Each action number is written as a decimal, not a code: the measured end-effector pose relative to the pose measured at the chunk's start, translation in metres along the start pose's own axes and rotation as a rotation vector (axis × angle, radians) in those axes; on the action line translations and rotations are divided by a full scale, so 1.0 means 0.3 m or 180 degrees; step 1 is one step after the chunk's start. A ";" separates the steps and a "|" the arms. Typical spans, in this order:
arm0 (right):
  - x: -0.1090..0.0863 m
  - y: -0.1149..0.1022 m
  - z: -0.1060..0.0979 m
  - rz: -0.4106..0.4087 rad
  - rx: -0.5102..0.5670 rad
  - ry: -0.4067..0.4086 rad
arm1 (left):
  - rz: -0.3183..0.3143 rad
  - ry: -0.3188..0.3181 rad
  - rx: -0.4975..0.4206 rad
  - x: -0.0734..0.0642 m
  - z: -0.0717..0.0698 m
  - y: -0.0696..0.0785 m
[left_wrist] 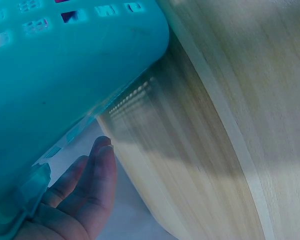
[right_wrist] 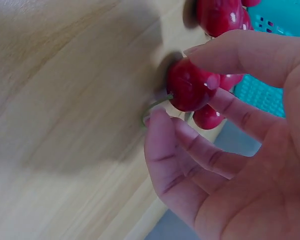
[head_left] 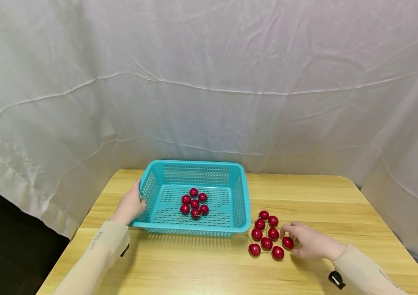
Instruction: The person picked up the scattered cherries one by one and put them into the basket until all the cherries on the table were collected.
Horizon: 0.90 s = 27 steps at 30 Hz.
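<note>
A turquoise plastic basket with slotted walls stands on the table, with several red cherries on its floor. My left hand holds its left rim, the thumb over the edge and the other fingers outside beneath it, as the left wrist view shows. To the right of the basket lie several more cherries with thin green stems. Around the rightmost cherry is my right hand, its thumb at one side and the bent fingers spread at the other. A gap shows between the index fingertip and this cherry.
Under everything is a light wooden table with rounded far corners. Pale grey cloth hangs behind it and at both sides. A dark area shows beyond the table at the left.
</note>
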State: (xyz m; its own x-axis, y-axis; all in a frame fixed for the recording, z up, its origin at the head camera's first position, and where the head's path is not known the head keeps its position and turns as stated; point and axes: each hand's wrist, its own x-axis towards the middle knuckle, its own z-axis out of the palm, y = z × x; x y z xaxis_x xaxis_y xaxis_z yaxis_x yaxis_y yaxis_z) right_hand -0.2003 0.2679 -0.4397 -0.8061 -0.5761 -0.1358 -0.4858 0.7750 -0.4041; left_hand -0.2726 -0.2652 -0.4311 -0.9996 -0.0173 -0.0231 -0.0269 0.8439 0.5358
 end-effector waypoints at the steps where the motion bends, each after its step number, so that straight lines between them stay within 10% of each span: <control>1: 0.003 0.000 0.002 0.0009 0.0011 -0.0021 | -0.0007 -0.0003 0.0004 -0.001 0.000 0.000; 27: 0.042 0.017 0.031 0.0041 -0.0203 -0.0048 | -0.0035 -0.0027 0.0003 0.003 0.000 0.001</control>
State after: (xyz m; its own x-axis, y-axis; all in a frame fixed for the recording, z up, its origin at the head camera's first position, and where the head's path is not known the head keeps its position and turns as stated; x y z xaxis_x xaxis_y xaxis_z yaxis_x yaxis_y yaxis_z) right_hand -0.2098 0.2621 -0.4517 -0.8074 -0.5695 -0.1545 -0.4965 0.7971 -0.3437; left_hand -0.2737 -0.2649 -0.4310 -0.9991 -0.0221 -0.0360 -0.0380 0.8441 0.5348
